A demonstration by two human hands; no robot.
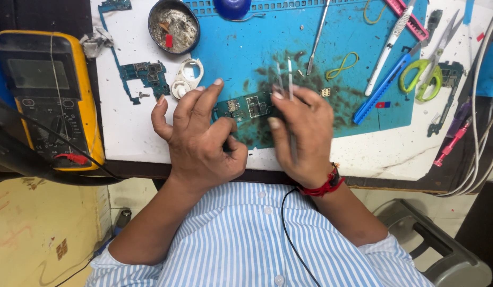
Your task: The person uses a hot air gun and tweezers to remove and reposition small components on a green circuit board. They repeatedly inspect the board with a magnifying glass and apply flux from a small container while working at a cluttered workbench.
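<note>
A small green circuit board lies on the blue work mat near the front edge of the white table. My left hand rests at the board's left end, thumb and a bent finger pinching its corner, other fingers spread. My right hand grips metal tweezers; their two tips point away from me, above the board's right end.
A yellow multimeter sits at the left. Another circuit board, a white plastic ring part and a round tin of debris lie behind my left hand. Scissors, a blue utility knife, more tools and cables lie right.
</note>
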